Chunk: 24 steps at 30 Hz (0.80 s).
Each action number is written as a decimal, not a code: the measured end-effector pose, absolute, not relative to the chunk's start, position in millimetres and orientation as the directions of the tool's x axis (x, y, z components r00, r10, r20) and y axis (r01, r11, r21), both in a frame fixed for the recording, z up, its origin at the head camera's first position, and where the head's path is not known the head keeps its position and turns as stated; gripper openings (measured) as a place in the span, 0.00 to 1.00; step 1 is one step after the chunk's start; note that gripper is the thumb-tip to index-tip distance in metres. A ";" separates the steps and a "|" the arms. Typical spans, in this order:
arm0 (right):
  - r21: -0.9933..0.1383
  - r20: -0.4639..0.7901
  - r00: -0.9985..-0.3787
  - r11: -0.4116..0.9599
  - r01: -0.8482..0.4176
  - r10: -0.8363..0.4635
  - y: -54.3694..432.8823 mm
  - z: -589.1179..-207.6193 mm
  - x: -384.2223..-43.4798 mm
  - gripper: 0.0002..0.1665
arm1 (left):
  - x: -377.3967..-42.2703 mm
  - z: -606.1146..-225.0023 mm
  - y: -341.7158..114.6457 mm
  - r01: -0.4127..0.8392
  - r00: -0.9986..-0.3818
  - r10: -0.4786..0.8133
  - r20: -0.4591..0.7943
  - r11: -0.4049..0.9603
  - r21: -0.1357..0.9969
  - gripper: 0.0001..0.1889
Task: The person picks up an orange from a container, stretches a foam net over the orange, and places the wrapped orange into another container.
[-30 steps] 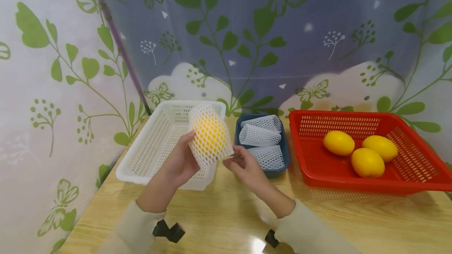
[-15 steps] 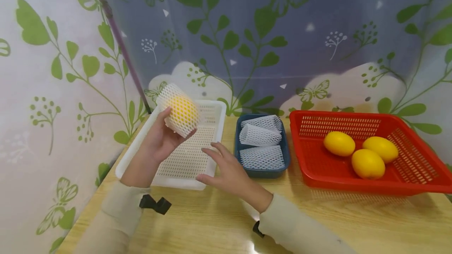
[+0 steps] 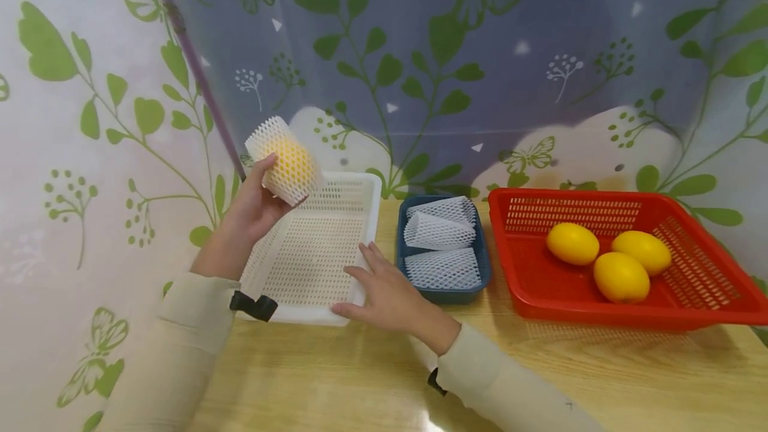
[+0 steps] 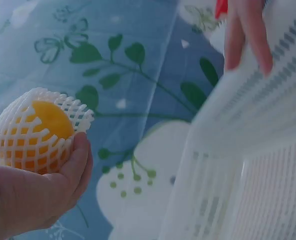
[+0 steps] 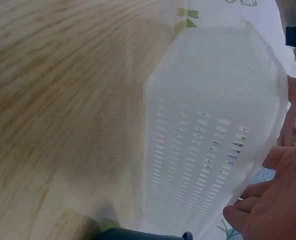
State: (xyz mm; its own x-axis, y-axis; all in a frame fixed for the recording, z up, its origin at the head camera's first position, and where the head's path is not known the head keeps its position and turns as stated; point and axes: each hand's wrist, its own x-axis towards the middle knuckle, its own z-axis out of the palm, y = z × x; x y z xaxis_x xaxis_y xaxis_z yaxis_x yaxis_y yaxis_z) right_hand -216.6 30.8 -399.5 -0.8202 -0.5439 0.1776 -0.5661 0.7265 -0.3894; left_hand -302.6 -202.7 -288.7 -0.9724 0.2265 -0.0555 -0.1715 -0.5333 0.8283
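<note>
My left hand (image 3: pixel 247 211) grips a yellow oval fruit (image 3: pixel 293 167) wrapped in a white foam net sleeve (image 3: pixel 267 139), raised over the back left of the white plastic basket (image 3: pixel 375 200). In the left wrist view, bare yellow fruit (image 4: pixel 53 120) shows at the sleeve's open end, and the fingers curl under it. My right hand (image 3: pixel 387 289) lies at the basket's right rim with thumb and fingers spread. In the right wrist view its fingertips (image 5: pixel 235 215) are right at that rim, beside the slotted wall. The basket floor (image 3: pixel 315 255) is bare where it shows.
A small blue tray (image 3: pixel 450 295) holding several foam net sleeves (image 3: pixel 444 268) stands right of the white basket. Further right, a red basket (image 3: pixel 576 311) holds three yellow fruits (image 3: pixel 621 277). All stand on a wooden table (image 3: pixel 336 379) before a patterned curtain (image 3: pixel 480 85).
The left hand has carried the sleeved fruit left and up, away from the right hand. The right hand has let go of the sleeve's edge and moved left to the white basket's rim.
</note>
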 end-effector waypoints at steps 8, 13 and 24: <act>-0.407 0.122 -0.817 0.722 -0.559 -0.564 36.6 -394.6 -218.1 0.42 | -338.4 -294.9 -210.4 -0.048 -0.998 0.035 -0.049 0.017 0.999 0.31; -0.391 0.117 -0.806 0.719 -0.574 -0.580 36.4 -392.3 -218.8 0.40 | -353.9 -308.0 -211.7 -0.081 -0.996 -0.061 -0.071 0.198 0.977 0.38; -0.350 0.112 -0.797 0.727 -0.590 -0.593 36.3 -388.3 -221.2 0.37 | -375.9 -359.7 -215.3 -0.129 -0.988 -0.144 -0.048 0.629 0.767 0.48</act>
